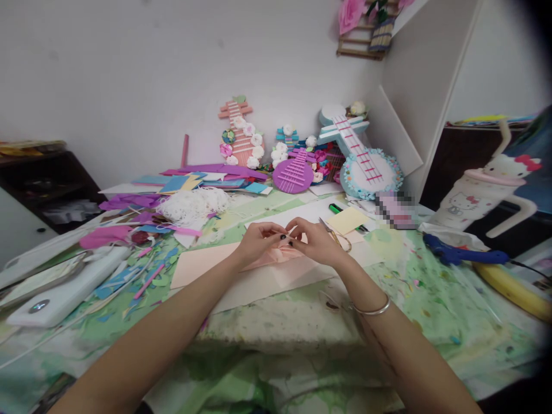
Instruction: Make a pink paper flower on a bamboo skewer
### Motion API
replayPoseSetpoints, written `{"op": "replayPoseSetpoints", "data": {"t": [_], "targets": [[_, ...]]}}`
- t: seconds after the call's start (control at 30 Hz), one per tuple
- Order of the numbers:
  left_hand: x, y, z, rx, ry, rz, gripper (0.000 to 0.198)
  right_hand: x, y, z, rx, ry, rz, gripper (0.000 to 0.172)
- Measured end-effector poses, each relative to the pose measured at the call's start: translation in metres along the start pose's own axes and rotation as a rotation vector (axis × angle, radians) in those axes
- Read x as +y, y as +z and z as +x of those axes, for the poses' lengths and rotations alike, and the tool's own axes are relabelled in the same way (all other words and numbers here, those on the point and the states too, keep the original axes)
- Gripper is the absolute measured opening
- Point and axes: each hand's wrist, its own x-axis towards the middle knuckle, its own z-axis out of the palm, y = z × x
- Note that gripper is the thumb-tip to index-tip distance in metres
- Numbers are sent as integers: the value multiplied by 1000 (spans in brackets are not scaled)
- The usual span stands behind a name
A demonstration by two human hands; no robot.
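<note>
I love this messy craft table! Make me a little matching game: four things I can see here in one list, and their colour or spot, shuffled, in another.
Things:
1. glue gun
2. round paper guitar
3. power bank
4. pink paper

Descriptions:
A. purple, propped up at the back
B. pinched by the left hand and right hand
C. white, lying far to the left
D. blue, lying to the right of the hands

Pairs: 1-D, 2-A, 3-C, 4-B.
</note>
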Motion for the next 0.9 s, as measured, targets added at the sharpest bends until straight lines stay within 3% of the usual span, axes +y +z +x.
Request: {"op": "replayPoseSetpoints", "data": {"t": [0.2, 0.47, 0.9], "targets": [[3, 2, 0, 26, 5, -4, 25, 1, 4, 2, 44, -13, -190, 8], [5, 2, -1, 48, -16, -16, 24, 1, 9, 2, 36, -74, -434, 12], [5, 5, -2, 28, -11, -61, 21, 2, 1, 3, 9, -88, -203, 12]]}}
